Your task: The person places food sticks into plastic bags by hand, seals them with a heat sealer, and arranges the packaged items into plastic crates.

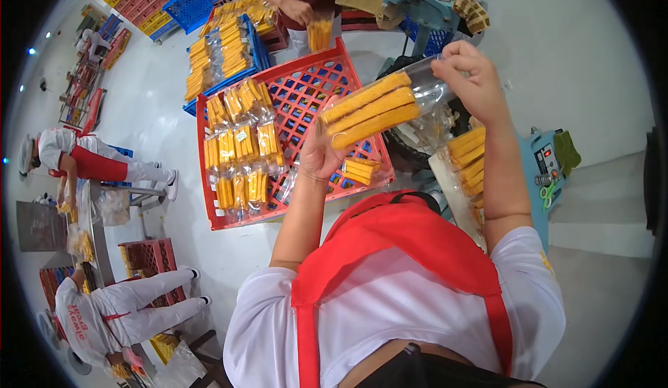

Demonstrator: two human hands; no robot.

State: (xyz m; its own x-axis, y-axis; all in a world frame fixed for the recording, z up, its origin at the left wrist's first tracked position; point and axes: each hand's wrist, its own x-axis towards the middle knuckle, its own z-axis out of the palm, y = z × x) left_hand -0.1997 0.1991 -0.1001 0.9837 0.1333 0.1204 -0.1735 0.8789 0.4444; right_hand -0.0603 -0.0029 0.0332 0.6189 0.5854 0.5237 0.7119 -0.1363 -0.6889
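Stretched between my hands is a clear plastic bag of yellow pastry sticks (pixel 376 109), tilted up to the right, with brown lines between the sticks. My left hand (pixel 321 150) supports the filled end, its fingers partly hidden behind the bag. At the empty end, my right hand (pixel 473 82) pinches the plastic film. Beneath them stands a red plastic crate (pixel 306 85), where several similar packets (pixel 240 144) lie in rows on the left side. Another packet (pixel 362 171) lies in the crate close to my left wrist.
More packets (pixel 470 155) rest by my right forearm, beside a blue-green machine (pixel 539 179) with green scissors (pixel 548 194). Across the crate, a co-worker's hand (pixel 298 12) holds a packet over the crate's far edge. A blue crate (pixel 259 43) of packets stands back left. Other people work at left.
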